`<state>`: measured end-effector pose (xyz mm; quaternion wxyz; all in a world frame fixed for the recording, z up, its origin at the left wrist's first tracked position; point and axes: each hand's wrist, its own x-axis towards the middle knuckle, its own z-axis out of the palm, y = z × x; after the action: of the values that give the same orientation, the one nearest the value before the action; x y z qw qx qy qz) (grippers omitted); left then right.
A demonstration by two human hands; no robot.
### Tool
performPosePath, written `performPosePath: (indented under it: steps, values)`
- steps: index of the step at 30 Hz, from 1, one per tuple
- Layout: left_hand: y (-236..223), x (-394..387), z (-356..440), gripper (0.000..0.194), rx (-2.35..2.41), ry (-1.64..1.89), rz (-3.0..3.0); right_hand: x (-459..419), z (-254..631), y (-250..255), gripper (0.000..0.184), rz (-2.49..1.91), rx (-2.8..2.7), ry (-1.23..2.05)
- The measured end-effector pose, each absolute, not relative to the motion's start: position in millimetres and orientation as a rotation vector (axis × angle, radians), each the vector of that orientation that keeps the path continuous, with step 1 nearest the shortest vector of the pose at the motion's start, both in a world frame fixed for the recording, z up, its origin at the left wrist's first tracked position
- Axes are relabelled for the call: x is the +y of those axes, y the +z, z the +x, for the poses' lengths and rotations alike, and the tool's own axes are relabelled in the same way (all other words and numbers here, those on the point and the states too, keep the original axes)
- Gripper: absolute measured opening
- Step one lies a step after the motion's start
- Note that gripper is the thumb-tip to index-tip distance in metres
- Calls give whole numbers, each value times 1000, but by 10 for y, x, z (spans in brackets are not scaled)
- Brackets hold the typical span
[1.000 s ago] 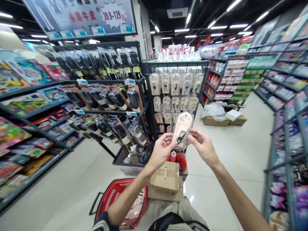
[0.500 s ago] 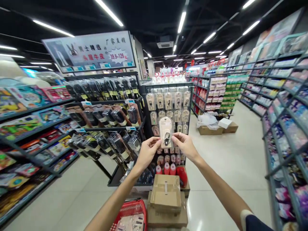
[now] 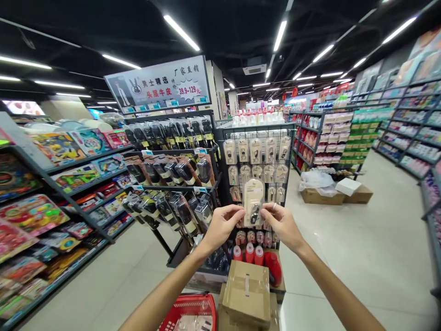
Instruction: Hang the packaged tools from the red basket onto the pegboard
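Note:
Between my two hands a keychain pack stands upright, a cream card with a rounded top and a small dark item at its lower part. My left hand pinches its left edge between thumb and fingers. At the right edge, my right hand pinches it likewise; a ring shows on one finger. Behind the pack is a wire rack hung with rows of similar carded packs. Below my left forearm, a red basket holds several cream packs.
A taped cardboard box sits below my hands, near red bottles. Packaged belts hang on a stand at the left under a sign. Toy shelves line the far left. Open cartons lie on the aisle floor at right.
The view has turned left, so the racks appear farther right. Both hands still hold the keychain pack, which sits slightly lower in the picture.

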<state>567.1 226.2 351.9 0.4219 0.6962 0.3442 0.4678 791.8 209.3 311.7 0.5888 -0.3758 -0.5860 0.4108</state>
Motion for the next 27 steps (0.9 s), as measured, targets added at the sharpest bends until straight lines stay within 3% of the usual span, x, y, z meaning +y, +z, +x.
performPosePath:
  steps: [5, 10, 15, 20, 27]
  values:
    - [3307, 2488, 5459, 33, 736, 891, 1673, 2159, 7776, 3017, 32, -1008, -1500, 825]
    - [2758, 2698, 5157, 32, 741, 751, 1648, 2161, 7569, 2574, 32, -1116, -1541, 952]
    - [2302, 2804, 4943, 32, 805, 780, 1584, 2177, 7310, 2228, 35, -1192, -1458, 1079]
    - [2181, 2970, 4981, 35, 871, 904, 1485, 2322, 7238, 2140, 38, -1205, -1439, 1051]
    - [1898, 2995, 5187, 38, 858, 779, 1421, 2362, 7477, 1831, 41, -1211, -1303, 1144]
